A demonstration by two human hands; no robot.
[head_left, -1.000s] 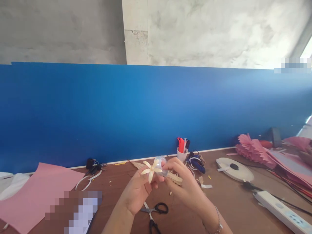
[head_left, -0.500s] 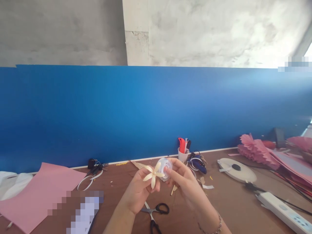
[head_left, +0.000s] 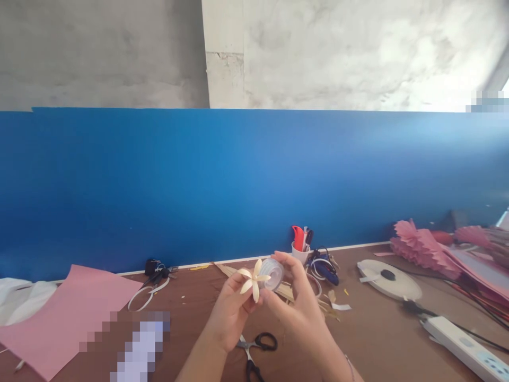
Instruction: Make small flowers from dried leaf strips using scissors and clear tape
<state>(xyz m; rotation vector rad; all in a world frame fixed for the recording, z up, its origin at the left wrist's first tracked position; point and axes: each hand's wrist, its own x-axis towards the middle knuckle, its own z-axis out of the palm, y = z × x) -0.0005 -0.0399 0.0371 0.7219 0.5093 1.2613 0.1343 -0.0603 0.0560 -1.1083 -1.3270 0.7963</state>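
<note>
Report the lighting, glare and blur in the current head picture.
Head view: light strongest at upper right, nearly washing out the concrete wall; head view: a pale sheen on the right part of the blue partition; head view, lower left: blocky pixelation hiding detail; head view, right edge: sockets on the power strip smeared; head view, centre: the cream flower clear enough to tell petals apart.
</note>
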